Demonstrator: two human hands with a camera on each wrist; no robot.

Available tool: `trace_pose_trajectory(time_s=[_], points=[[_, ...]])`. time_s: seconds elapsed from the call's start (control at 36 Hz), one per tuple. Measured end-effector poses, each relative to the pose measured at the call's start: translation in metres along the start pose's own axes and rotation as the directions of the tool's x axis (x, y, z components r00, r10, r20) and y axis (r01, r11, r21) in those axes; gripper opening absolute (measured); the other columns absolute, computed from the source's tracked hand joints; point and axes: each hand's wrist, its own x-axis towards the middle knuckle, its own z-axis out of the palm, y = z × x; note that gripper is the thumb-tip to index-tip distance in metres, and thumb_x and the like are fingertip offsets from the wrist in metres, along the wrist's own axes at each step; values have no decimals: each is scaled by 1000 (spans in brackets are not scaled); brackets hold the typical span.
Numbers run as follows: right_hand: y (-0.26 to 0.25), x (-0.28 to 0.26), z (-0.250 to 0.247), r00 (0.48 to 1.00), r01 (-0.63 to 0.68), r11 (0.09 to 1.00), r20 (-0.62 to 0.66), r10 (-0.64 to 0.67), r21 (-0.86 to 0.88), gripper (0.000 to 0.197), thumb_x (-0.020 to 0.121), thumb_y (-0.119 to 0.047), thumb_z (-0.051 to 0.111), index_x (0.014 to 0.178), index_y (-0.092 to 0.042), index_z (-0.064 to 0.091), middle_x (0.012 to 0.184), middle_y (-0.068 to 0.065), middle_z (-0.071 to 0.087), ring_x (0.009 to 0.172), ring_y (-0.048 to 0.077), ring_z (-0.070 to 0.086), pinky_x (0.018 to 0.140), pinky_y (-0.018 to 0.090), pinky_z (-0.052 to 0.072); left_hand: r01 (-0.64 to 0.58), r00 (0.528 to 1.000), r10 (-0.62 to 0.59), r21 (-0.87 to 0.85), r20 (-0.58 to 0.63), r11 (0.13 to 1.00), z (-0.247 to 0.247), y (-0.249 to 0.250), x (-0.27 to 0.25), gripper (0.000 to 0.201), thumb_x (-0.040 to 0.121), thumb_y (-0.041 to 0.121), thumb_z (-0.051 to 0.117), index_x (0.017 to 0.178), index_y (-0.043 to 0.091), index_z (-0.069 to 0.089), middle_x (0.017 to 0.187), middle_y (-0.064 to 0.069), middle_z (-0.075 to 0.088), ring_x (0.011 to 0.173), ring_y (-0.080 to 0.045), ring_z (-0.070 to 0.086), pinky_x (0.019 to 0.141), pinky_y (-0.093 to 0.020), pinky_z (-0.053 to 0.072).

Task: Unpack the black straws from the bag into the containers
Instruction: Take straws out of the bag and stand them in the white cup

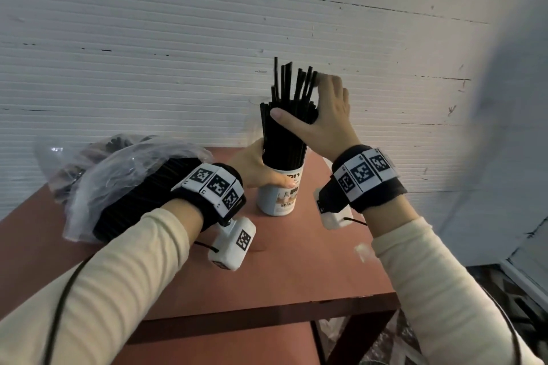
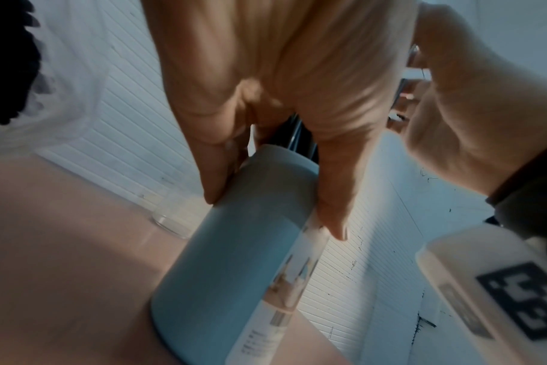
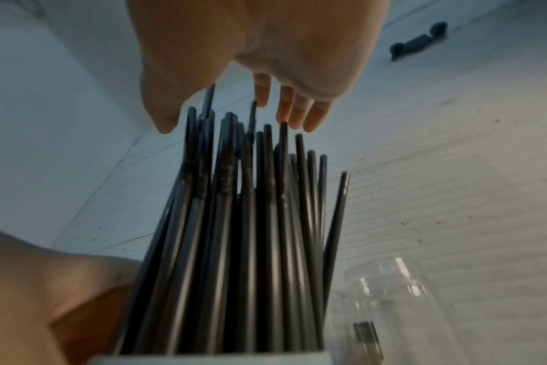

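1. On the reddish table [image 1: 296, 270], the blue-grey cup [image 1: 277, 192] stands upright near the back edge, close to the ribbed white wall [image 1: 148, 38]; bare tabletop lies between the cup and the front edge, and the table's right edge falls away just beyond the right wrist.
2. Left of the cup, the clear plastic bag [image 1: 118, 175] lies on its side over the table's left part, with black straws showing through it.
3. The cup is packed with a bundle of black straws [image 1: 284, 127] standing upright, their tips at uneven heights, a few sticking up well above the rest.
4. The left hand [image 1: 258, 169] grips the cup at its rim, thumb across the near side and fingers curled round the far side, as the left wrist view confirms.
5. The right hand [image 1: 323, 115] rests against the upper straws with thumb and fingers spread wide; in the right wrist view the fingertips [image 3: 309, 121] sit straight at the straw tips, not clamped round them.
6. A clear glass container [image 3: 400, 308] stands just beside the cup; what is inside it is too blurred to tell.
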Motion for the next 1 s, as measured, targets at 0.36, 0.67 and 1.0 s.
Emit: trace_pose_trajectory(time_s=[0.36,0.67,1.0], points=[[-6,-1,3,961,269,957,95,-259,-110,31,97,-25,48,116,-7,64,115,7,65,107,24,59,95,33,46,31,999,-31,-13,-27,999,-1,-6,6,93,47,39,93,129,24,52,119,9,65,111,-12,60,101,-38,48],[-19,22,-7,957,273,958,131,-260,-87,68,90,-41,59,147,-12,34,156,5,25,141,20,31,111,28,28,64,997,-66,-35,-38,997,1,-9,8,98,47,40,93,134,27,51,127,9,62,117,-13,57,102,-36,45],[-22,17,-2,940,273,954,246,-237,-126,29,93,-21,49,118,-15,64,120,2,59,108,20,56,93,39,47,74,996,-75,-31,-51,997,1,-6,3,99,42,45,93,130,25,53,121,9,65,110,-13,61,99,-36,48]])
